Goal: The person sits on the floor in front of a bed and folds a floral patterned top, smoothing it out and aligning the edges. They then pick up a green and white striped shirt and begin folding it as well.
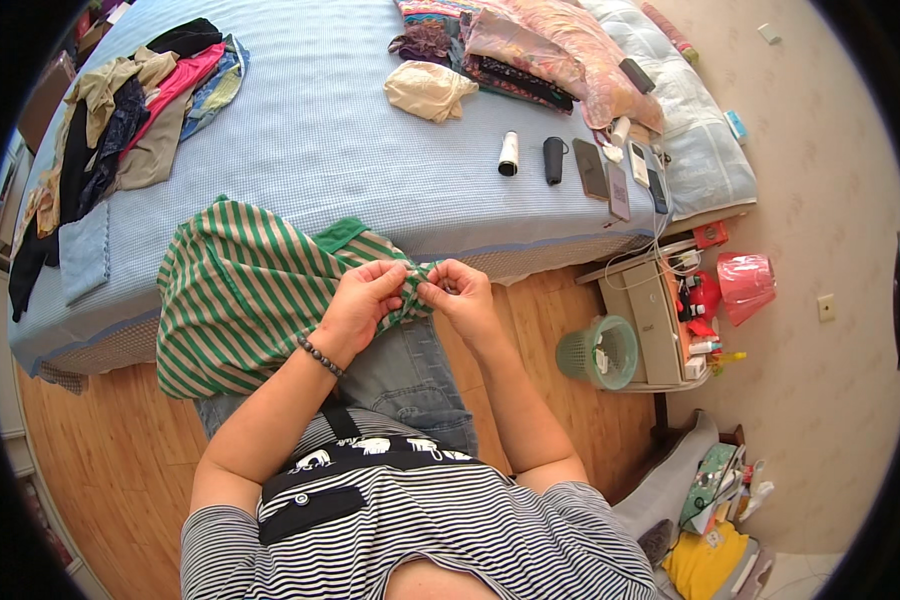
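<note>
A green and beige striped garment (240, 300) drapes from the edge of the bed over my lap. My left hand (370, 292) pinches a gathered bit of its cloth, thumb against fingertips. Close beside it, my right hand (455, 292) grips the same bunched part, also between thumb and fingers. The two hands nearly touch, and the fingers hide the small piece of fabric between them. A plain green part of the garment (340, 235) lies on the bed just beyond my left hand.
The bed (310, 130) has a pale blue cover. Piled clothes (120, 125) lie at its left, folded fabrics (520, 60) at the far right. Phones (590, 168) and a dark umbrella-like pouch (553, 160) rest near the right edge. A green wastebasket (610, 352) stands by a bedside cabinet (645, 310).
</note>
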`<control>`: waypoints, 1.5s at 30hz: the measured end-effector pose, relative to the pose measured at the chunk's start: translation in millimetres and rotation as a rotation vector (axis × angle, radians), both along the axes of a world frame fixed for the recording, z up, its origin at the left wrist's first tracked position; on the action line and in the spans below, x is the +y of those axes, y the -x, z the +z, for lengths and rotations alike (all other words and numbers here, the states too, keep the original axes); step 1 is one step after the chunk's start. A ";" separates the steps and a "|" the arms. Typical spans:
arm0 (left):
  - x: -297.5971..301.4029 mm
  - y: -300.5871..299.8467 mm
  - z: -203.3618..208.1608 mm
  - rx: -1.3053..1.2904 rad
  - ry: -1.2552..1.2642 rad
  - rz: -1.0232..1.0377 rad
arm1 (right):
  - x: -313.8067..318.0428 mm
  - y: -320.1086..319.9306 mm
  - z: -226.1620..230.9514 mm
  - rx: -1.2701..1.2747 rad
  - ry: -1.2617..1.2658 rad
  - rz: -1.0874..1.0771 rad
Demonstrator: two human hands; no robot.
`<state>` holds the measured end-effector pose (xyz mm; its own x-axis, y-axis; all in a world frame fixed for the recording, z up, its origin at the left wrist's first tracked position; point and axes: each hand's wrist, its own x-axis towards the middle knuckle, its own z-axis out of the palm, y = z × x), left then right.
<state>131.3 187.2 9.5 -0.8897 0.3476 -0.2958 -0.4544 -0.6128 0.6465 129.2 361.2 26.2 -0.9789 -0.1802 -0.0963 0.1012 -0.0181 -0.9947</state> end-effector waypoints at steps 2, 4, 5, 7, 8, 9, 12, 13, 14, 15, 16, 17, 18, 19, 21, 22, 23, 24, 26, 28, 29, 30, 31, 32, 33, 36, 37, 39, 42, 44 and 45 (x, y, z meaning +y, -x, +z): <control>0.9 -1.1 -0.5 -0.013 -0.029 0.028 | 1.6 -0.2 -0.8 -0.012 0.003 -0.024; 1.8 -1.1 -5.0 -0.003 -0.061 0.056 | 3.0 -0.1 -0.1 -0.030 0.017 -0.023; 2.2 -1.9 -5.0 0.003 -0.071 0.066 | 3.2 -0.3 0.7 -0.041 0.024 -0.022; 3.1 -3.2 -4.5 0.016 -0.093 0.087 | 1.9 -4.0 6.8 -0.037 0.015 -0.050; 3.4 -3.2 -3.5 0.015 -0.089 0.088 | 0.8 -5.8 11.1 -0.034 0.009 -0.064; 3.3 -3.4 -2.0 0.013 -0.085 0.089 | -0.4 -7.0 14.3 -0.055 0.017 -0.074; 4.7 -5.1 0.9 0.059 -0.024 0.070 | -0.7 -8.4 15.6 -0.074 0.032 -0.096; 5.6 -6.0 1.5 0.082 0.005 0.060 | 0.8 -7.0 9.5 -0.050 0.030 -0.096; 6.8 -6.9 2.2 0.098 0.027 0.059 | 1.5 -5.9 5.5 -0.027 0.031 -0.095; 8.4 -7.7 3.0 0.115 0.048 0.058 | 1.9 -5.5 3.7 -0.011 0.024 -0.098; 9.4 -8.2 3.7 0.132 0.069 0.057 | 2.0 -5.3 2.8 0.005 0.018 -0.101; 8.7 -8.2 4.4 0.111 0.062 0.083 | 0.6 -4.6 3.5 0.022 0.013 -0.100; 7.9 -8.4 5.2 0.091 0.055 0.110 | -0.3 -5.3 6.0 -0.030 0.081 -0.101; 7.2 -8.4 5.6 0.071 0.048 0.137 | -1.2 -7.2 10.7 -0.081 0.150 -0.102; 3.4 -7.4 3.2 0.068 0.086 0.177 | -0.7 -9.0 13.9 -0.140 0.231 -0.089; 2.0 -7.0 2.5 0.066 0.105 0.197 | 0.4 -9.1 12.7 -0.149 0.245 -0.073; 2.5 -6.5 3.8 0.151 0.170 0.190 | 1.5 -9.1 11.3 -0.160 0.259 -0.061; 3.1 -6.2 6.2 0.236 0.235 0.183 | 2.0 -9.1 10.7 -0.161 0.258 -0.058; 4.6 -5.9 12.7 0.369 0.368 0.164 | 0.9 -9.4 9.6 -0.163 0.256 -0.048; 6.3 -4.3 18.9 0.462 0.506 0.140 | -4.0 -11.0 13.6 -0.156 0.275 -0.046; 5.0 -2.3 16.3 0.445 0.502 0.084 | -6.6 -11.5 15.4 -0.151 0.284 -0.042; 3.4 0.2 11.0 0.427 0.498 0.028 | -8.3 -12.0 13.8 -0.147 0.269 -0.053; 2.2 1.5 8.2 0.409 0.494 -0.028 | -9.8 -12.5 10.7 -0.143 0.254 -0.064; 5.1 0.8 10.6 0.364 0.482 0.024 | -10.0 -13.0 8.0 -0.140 0.237 -0.081; 5.6 0.8 8.9 0.369 0.488 0.031 | -10.5 -12.9 6.0 -0.118 0.232 -0.078; 6.2 -0.3 1.2 0.340 0.451 0.057 | -11.3 -13.5 3.0 -0.077 0.217 -0.069; 6.4 -1.5 0.1 0.302 0.400 0.068 | -11.6 -14.3 3.8 -0.078 0.211 -0.068; 5.2 -1.9 -1.7 0.255 0.331 0.057 | -11.9 -14.5 5.8 -0.080 0.209 -0.063; 2.3 -2.6 -0.4 0.202 0.269 -0.010 | -10.6 -15.0 5.6 -0.085 0.209 -0.064; 0.4 -4.0 4.1 0.140 0.217 -0.051 | -9.9 -14.2 0.7 -0.089 0.200 -0.076; -0.3 -4.4 3.6 0.131 0.193 -0.057 | -10.0 -14.3 1.3 -0.091 0.201 -0.074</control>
